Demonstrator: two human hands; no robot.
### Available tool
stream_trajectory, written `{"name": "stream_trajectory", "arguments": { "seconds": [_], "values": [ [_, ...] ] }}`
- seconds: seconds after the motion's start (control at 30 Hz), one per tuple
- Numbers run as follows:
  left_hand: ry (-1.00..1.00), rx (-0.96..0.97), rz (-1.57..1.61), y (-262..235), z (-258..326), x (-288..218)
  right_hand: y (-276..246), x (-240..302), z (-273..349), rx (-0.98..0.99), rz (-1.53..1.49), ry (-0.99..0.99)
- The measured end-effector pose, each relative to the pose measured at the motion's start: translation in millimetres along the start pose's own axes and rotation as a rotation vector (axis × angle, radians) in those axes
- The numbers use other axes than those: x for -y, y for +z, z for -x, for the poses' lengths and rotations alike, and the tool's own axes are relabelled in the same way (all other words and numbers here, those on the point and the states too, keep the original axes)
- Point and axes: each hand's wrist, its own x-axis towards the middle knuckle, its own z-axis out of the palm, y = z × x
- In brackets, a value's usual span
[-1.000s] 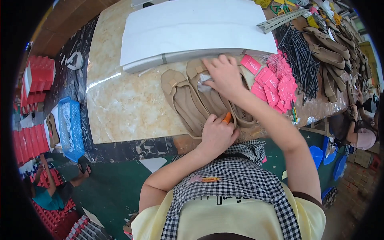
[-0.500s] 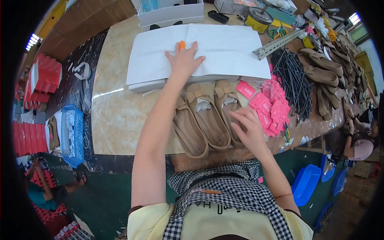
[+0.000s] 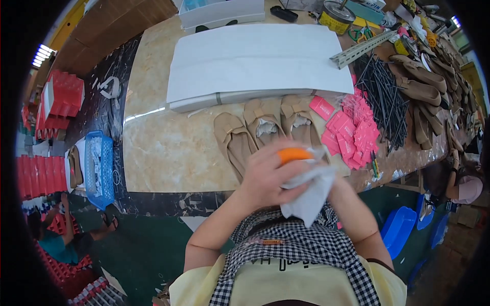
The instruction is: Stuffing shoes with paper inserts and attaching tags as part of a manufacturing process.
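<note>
My left hand (image 3: 268, 173), with an orange finger cover on one finger, is closed on a crumpled sheet of white tissue paper (image 3: 310, 196) in front of my apron. My right hand (image 3: 338, 186) is close against the far side of that paper; its fingers are hidden and blurred. Just beyond my hands, three tan bow-topped flat shoes lie side by side on the table: a left one (image 3: 230, 135), a middle one (image 3: 255, 108) and a right one (image 3: 293, 106). White paper is stuffed in the toes of the middle and right ones. Behind them lies a stack of white paper sheets (image 3: 255, 61).
Pink tags (image 3: 352, 130), thin black sticks (image 3: 380, 97) and a slotted metal bar (image 3: 362, 48) lie on the right, with piled tan shoes (image 3: 421, 86) beyond. A blue basket (image 3: 104, 173) stands left. Blue tubs (image 3: 399, 229) sit on the floor. Other people work at both sides.
My left hand has left the paper stack and come back to my right hand, now with a crumpled sheet. The right hand has drawn back from the shoes toward my body.
</note>
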Motion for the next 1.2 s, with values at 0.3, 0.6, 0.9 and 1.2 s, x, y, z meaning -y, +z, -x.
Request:
{"name": "stream_trajectory", "arguments": {
  "seconds": [0.3, 0.6, 0.9, 1.2],
  "values": [
    [-1.159, -0.641, 0.821, -25, 68, 27, 21, -19, -66, -0.040, 1.283, -0.438],
    [-0.526, 0.158, -0.404, 28, 109, -20, 11, -55, -137, 0.088, 2.255, -1.018],
    [-0.487, 0.088, -0.513, 38, 117, -13, 8, -18, -145, -0.098, 2.202, -0.912],
    [-0.612, -0.570, -0.008, 3, 110, 7, 28, -3, -99, -0.382, 1.562, -0.684]
  ]
}}
